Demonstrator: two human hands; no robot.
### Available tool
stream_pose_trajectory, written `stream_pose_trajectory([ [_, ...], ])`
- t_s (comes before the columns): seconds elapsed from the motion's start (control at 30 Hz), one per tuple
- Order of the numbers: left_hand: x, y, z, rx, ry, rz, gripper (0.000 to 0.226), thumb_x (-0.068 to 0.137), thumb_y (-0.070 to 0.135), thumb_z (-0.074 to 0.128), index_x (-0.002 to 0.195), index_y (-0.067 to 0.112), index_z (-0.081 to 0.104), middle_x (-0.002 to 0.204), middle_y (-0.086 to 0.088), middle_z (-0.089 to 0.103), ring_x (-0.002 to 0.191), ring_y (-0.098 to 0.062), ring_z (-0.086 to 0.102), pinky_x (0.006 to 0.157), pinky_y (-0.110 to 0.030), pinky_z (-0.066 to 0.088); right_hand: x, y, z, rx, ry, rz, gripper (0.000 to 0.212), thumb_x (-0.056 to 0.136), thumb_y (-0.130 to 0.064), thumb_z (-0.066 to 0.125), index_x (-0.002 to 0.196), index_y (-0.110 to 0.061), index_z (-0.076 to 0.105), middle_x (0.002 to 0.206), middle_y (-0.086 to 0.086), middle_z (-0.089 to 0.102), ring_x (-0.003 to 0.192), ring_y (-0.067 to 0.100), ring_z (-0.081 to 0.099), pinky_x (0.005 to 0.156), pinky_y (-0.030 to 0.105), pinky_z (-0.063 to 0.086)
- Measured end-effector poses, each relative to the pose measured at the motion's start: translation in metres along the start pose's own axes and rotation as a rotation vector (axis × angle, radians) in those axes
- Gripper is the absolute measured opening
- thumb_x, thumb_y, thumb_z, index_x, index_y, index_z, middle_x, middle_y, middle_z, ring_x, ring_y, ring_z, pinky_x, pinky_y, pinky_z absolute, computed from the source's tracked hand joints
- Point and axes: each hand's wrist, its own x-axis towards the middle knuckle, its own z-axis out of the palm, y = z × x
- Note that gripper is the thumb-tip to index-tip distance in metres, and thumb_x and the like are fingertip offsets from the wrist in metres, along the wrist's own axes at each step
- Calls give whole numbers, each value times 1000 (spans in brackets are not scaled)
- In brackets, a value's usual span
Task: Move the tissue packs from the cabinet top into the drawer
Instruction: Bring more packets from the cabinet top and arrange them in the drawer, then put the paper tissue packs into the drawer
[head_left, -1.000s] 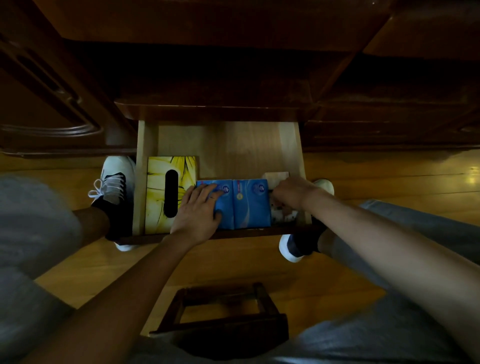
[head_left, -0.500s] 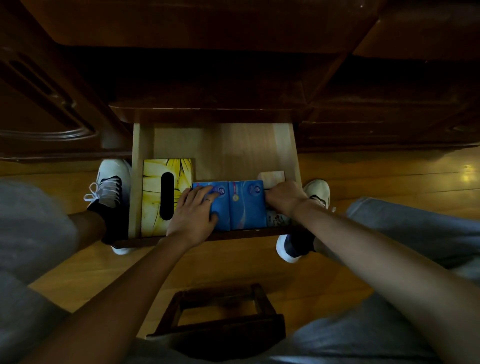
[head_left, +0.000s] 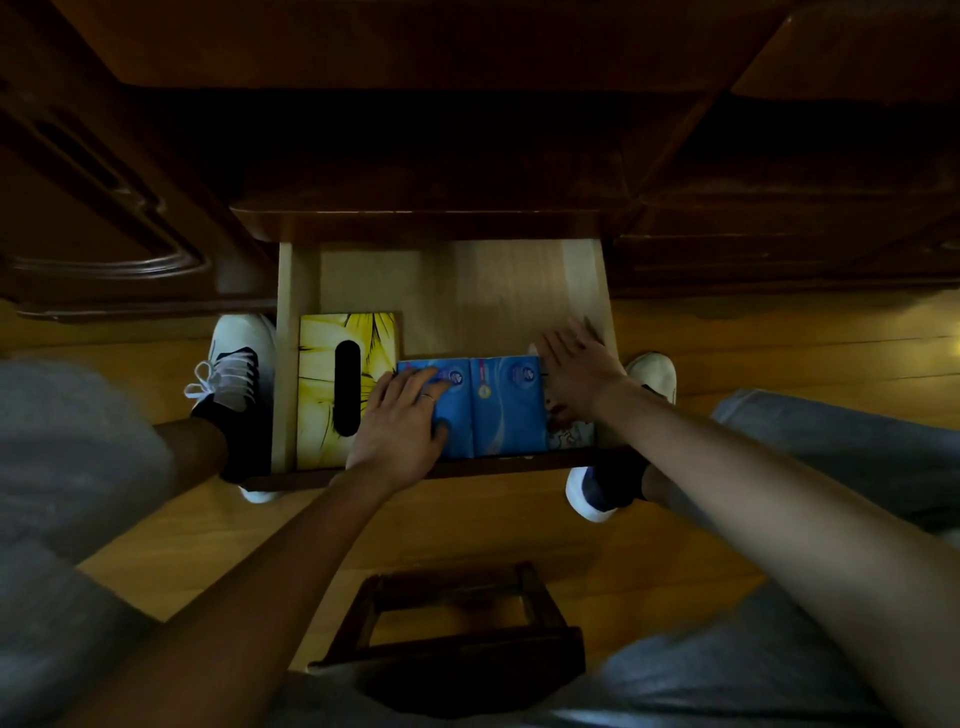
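The light wooden drawer (head_left: 467, 280) stands pulled out from the dark cabinet. Along its front lie a yellow tissue box (head_left: 322, 384), two blue tissue packs (head_left: 506, 405) side by side, and a white printed pack (head_left: 574, 434) at the right. My left hand (head_left: 400, 421) rests flat on the left blue pack, fingers straight. Over the white pack, my right hand (head_left: 579, 371) lies open with straight fingers reaching toward the drawer's right wall. Most of that white pack is hidden under the hand.
The dark cabinet top (head_left: 415, 47) overhangs the drawer at the back. My feet in white shoes (head_left: 234, 364) flank the drawer on the wooden floor. A dark wooden stool (head_left: 452, 623) stands between my knees.
My right hand has gone from curled on the white pack to flat with straight fingers, reaching a little further back. The left hand stays on the blue pack.
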Motion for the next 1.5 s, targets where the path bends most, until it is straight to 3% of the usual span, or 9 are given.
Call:
stream_pose_trajectory([
  [0.17, -1, 1, 0, -13, 8, 5, 55, 98, 41, 48, 151, 29, 38, 159, 0, 34, 150, -22, 23, 126, -43, 7, -1, 1, 4, 258, -9, 25, 117, 91, -62, 61, 159, 1, -11, 170, 21, -8, 157, 35, -7, 126, 49, -5],
  [0.27, -1, 0, 1, -11, 10, 5, 56, 98, 41, 47, 151, 29, 38, 160, 0, 34, 150, -22, 23, 126, -43, 7, 1, -8, -9, 960, 71, 77, 104, 95, -33, 61, 160, -4, -14, 170, 14, -17, 156, 26, -19, 126, 44, -4],
  [0.37, -1, 0, 2, 3, 7, 7, 55, 97, 41, 48, 151, 30, 38, 160, 0, 34, 150, -22, 23, 126, -43, 8, 2, -22, -13, 1432, 454, 346, 68, 97, -25, 60, 157, -13, 30, 163, 10, 31, 151, 26, 25, 118, 44, 30],
  [0.5, 0, -3, 6, 5, -3, 3, 56, 96, 41, 50, 150, 30, 38, 159, 0, 35, 150, -23, 23, 126, -44, 9, 7, -22, -11, 1394, 323, 591, 40, 102, -37, 51, 131, -10, 54, 127, 15, 62, 109, 32, 63, 83, 41, 52],
  [0.83, 6, 7, -51, -26, -207, 22, 57, 101, 43, 46, 154, 26, 35, 163, -4, 27, 149, -24, 26, 120, -37, 27, -38, 8, -63, 1413, 21, 317, 55, 106, -44, 48, 152, -14, 45, 154, 13, 44, 132, 32, 50, 105, 42, 47],
  [1.0, 17, 19, -181, -27, 99, 68, 40, 101, 42, 48, 138, 29, 54, 140, 8, 48, 103, -9, 61, 79, -26, 53, -112, 64, -166, 1352, 444, 212, 26, 99, -40, 63, 122, -28, 66, 116, -7, 66, 98, 8, 61, 82, 26, 51],
  [1.27, 22, 78, -446, 58, 924, 365, 22, 95, 22, 58, 114, 23, 69, 112, 4, 67, 107, -17, 62, 75, -33, 55, -254, 178, -350, 1088, 1413, 325, 13, 86, -50, 54, 84, -43, 66, 80, -23, 70, 79, -4, 64, 64, 23, 48],
  [1.37, 47, 96, -498, 83, 987, 344, 24, 93, 25, 57, 114, 21, 68, 109, 0, 64, 107, -22, 59, 75, -37, 52, -249, 220, -379, 991, 1383, 392, 12, 91, -43, 58, 100, -41, 66, 93, -22, 67, 94, 4, 65, 71, 29, 48],
  [1.5, 105, 111, -526, 146, 809, 303, 44, 94, 34, 55, 136, 21, 56, 136, -3, 54, 126, -25, 48, 97, -42, 47, -212, 269, -382, 871, 1058, 479, 52, 100, -42, 56, 147, -21, 48, 151, 5, 50, 140, 29, 44, 109, 44, 41],
])
